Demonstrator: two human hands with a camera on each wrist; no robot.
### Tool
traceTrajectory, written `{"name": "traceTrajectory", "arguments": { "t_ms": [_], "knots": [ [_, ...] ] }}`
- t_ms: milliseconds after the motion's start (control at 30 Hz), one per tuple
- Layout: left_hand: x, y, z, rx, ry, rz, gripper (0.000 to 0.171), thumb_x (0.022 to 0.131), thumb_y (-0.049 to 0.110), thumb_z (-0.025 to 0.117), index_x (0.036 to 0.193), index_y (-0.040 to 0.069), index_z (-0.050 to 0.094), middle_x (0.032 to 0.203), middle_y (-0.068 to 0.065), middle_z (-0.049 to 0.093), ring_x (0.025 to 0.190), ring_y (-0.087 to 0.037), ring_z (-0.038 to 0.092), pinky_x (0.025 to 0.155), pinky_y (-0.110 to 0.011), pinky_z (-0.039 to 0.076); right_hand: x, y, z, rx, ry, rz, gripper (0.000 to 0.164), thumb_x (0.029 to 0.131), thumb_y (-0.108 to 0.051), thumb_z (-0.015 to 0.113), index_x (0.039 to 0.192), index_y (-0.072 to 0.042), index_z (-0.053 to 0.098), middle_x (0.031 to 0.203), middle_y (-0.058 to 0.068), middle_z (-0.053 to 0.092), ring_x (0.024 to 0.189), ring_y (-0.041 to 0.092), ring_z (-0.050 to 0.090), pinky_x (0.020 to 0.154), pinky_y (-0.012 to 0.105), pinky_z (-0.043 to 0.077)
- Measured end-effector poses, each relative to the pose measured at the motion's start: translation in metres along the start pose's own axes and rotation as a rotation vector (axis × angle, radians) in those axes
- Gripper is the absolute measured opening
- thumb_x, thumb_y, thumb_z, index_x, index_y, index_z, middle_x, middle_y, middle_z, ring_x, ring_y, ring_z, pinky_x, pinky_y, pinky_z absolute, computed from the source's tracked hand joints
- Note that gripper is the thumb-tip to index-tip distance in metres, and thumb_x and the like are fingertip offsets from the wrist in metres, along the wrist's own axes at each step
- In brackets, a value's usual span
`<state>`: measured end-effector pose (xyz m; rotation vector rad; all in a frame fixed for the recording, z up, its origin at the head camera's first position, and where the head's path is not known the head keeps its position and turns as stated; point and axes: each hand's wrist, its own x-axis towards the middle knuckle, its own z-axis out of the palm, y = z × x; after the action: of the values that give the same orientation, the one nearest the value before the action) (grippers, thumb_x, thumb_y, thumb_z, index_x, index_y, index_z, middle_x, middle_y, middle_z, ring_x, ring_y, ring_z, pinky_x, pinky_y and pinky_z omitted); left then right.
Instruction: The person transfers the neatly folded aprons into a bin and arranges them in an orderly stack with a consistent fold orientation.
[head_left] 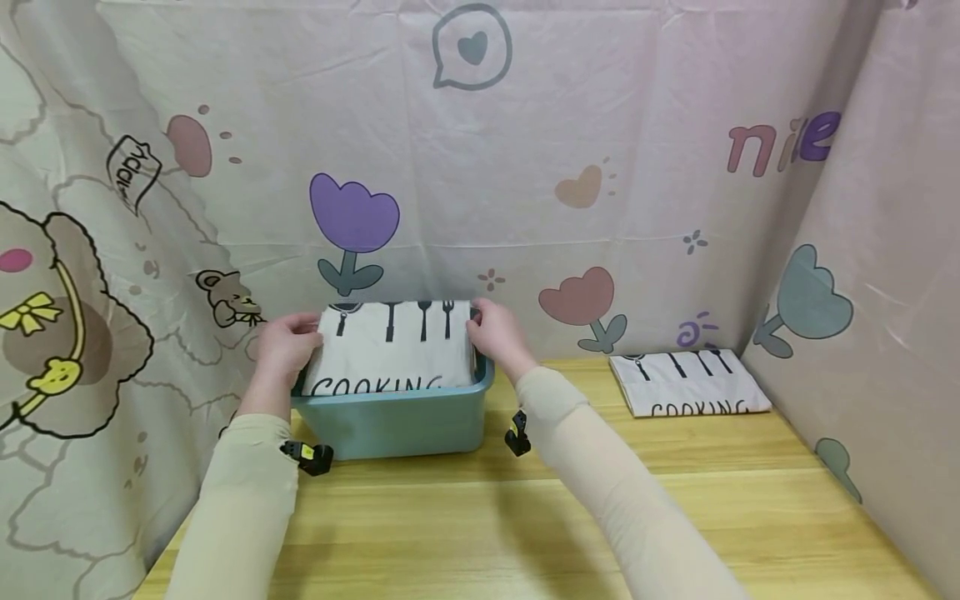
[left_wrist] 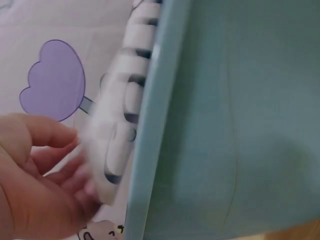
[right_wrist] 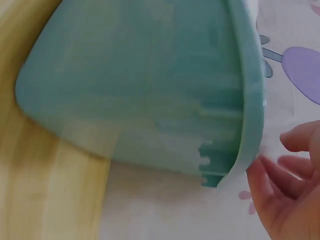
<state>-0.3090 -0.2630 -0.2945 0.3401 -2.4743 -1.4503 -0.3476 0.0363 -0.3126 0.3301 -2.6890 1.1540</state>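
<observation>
Above the table, hands seemingly pinch cloth.

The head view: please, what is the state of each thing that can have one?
Bin, upright on the table, holding cloth
Cloth in the bin, partly above the rim, print showing
Cloth on the table, folded flat, print up
Left hand, its grip on the first cloth's left edge
Right hand, at that cloth's right edge, grip unclear
</observation>
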Motion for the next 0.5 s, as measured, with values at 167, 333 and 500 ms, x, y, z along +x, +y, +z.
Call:
{"name": "traceTrajectory", "arguments": {
  "t_ms": [167, 333, 500],
  "knots": [
    [-0.006, -0.003, -0.004, 0.208, -0.032, 0.115, 0.043, 0.101, 0.009, 0.048, 0.141, -0.008, 0.046, 0.137, -0.030, 0.049, 0.125, -0.045, 0.046, 0.101, -0.055, 0.041, -0.001, 0.005, -0.008, -0.071, 0.026, -0.038, 0.044, 0.099, -0.020, 0.058, 0.141, -0.005, 0.051, 0.123, 0.015, 0.061, 0.109, 0.027, 0.059, 0.090, 0.041, 0.051],
    [-0.015, -0.008, -0.005, 0.258, -0.059, 0.195, 0.042, 0.101, 0.010, 0.049, 0.138, -0.009, 0.048, 0.132, -0.030, 0.053, 0.122, -0.046, 0.049, 0.101, -0.057, 0.041, -0.003, 0.019, -0.017, 0.036, 0.008, -0.114, 0.043, 0.098, -0.012, 0.059, 0.138, 0.001, 0.052, 0.120, 0.018, 0.062, 0.111, 0.029, 0.060, 0.096, 0.039, 0.049],
    [-0.024, -0.014, -0.004, 0.310, -0.069, 0.291, 0.041, 0.100, 0.011, 0.052, 0.136, -0.009, 0.050, 0.128, -0.030, 0.056, 0.120, -0.046, 0.052, 0.099, -0.057, 0.042, -0.012, 0.039, -0.026, 0.019, 0.001, -0.253, 0.041, 0.095, -0.006, 0.061, 0.134, 0.005, 0.054, 0.117, 0.021, 0.063, 0.107, 0.031, 0.061, 0.096, 0.039, 0.049]
  ]
}}
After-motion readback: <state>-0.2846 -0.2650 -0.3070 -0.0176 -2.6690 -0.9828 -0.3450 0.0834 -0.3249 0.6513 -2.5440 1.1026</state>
